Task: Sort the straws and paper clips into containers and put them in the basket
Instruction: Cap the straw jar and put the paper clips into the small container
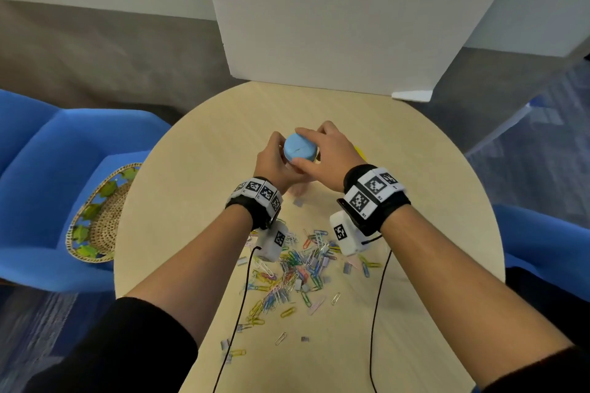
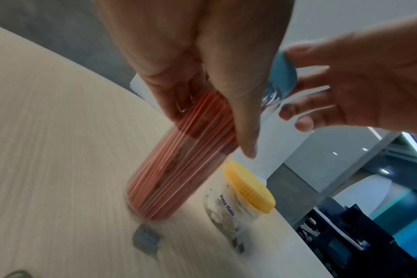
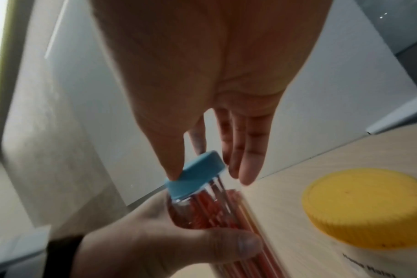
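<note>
Round table (image 1: 415,169): paper clips (image 1: 297,268) loose. Left hand (image 1: 276,163) clamped round straw jar (image 2: 179,165); right hand (image 1: 325,156) fingers pinch blue lid (image 1: 300,147). Risk: lid cross-threads, straws spill.

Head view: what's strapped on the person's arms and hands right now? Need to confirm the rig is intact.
Both hands are bare. The left hand and right hand each have a black wristband carrying white tiles printed with black square markers. A white camera block with its own marker hangs under each wrist, and a thin black cable trails from each toward the person. Black sleeves are pushed up the forearms.
</note>
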Demonstrator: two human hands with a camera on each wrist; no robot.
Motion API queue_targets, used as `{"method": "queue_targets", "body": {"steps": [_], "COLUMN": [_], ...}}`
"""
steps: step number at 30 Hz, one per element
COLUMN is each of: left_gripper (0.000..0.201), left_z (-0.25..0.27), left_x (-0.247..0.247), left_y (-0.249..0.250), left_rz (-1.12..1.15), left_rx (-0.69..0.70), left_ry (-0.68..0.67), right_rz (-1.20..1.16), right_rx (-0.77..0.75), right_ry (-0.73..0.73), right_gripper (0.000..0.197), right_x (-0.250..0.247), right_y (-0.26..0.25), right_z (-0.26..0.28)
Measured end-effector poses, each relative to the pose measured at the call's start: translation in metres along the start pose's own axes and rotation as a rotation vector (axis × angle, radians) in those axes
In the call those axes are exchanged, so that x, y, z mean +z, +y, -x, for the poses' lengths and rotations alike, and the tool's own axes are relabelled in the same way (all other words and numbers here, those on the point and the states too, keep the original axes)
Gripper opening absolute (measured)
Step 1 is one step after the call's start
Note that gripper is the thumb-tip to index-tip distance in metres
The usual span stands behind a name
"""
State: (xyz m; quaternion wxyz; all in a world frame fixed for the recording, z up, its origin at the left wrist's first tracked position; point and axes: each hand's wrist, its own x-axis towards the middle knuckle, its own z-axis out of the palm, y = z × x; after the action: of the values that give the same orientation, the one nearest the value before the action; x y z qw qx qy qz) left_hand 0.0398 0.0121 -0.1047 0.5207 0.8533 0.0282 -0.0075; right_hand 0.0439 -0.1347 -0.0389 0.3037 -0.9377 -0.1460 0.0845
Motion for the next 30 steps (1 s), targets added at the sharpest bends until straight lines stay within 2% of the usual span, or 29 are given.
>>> {"method": "queue_targets", "body": {"steps": [4, 9, 13, 15, 16, 19, 21, 23, 25, 27, 30], "left_gripper": [0.069, 0.073, 0.073, 0.074, 0.074, 0.086, 0.094, 0.086, 0.068, 0.047, 0.023], "left_z": [-0.005, -0.009, -0.011, -0.013, -0.013, -0.009, -0.001, 0.012, 0.029, 0.047, 0.077], "left_x": [0.006, 0.006, 0.009, 0.009, 0.009, 0.009, 0.009, 0.01, 0.008, 0.005, 0.003], "left_y": [-0.015, -0.019, -0.019, -0.019, -0.019, -0.022, -0.027, -0.032, -0.034, -0.036, -0.034], "left_rz": [0.039, 0.01, 0.013, 0.0, -0.014, -0.109, -0.16, -0.196, -0.22, -0.2, -0.026], "left_rx": [-0.026, -0.002, 0.01, -0.002, -0.017, -0.077, -0.164, -0.295, -0.363, -0.34, -0.244], "left_ry": [0.031, 0.042, 0.041, 0.022, 0.009, -0.037, -0.041, -0.01, -0.016, -0.09, -0.221], "right_rz": [-0.009, -0.062, -0.119, -0.027, 0.067, 0.274, 0.312, 0.353, 0.355, 0.334, 0.213], "right_rx": [0.045, 0.175, 0.28, 0.4, 0.492, 0.811, 0.927, 0.932, 0.892, 0.845, 0.709], "right_ry": [-0.061, -0.032, -0.074, -0.062, -0.076, -0.298, -0.44, -0.484, -0.412, -0.328, -0.266], "right_gripper": [0.05, 0.024, 0.018, 0.025, 0.036, 0.095, 0.117, 0.118, 0.107, 0.096, 0.096], "right_x": [-0.008, -0.027, -0.03, -0.032, -0.031, -0.013, 0.008, 0.028, 0.041, 0.043, 0.034], "right_y": [0.023, 0.066, 0.088, 0.101, 0.11, 0.138, 0.149, 0.155, 0.159, 0.158, 0.141], "right_z": [-0.007, 0.0, 0.008, 0.021, 0.031, 0.069, 0.095, 0.118, 0.136, 0.147, 0.143]}}
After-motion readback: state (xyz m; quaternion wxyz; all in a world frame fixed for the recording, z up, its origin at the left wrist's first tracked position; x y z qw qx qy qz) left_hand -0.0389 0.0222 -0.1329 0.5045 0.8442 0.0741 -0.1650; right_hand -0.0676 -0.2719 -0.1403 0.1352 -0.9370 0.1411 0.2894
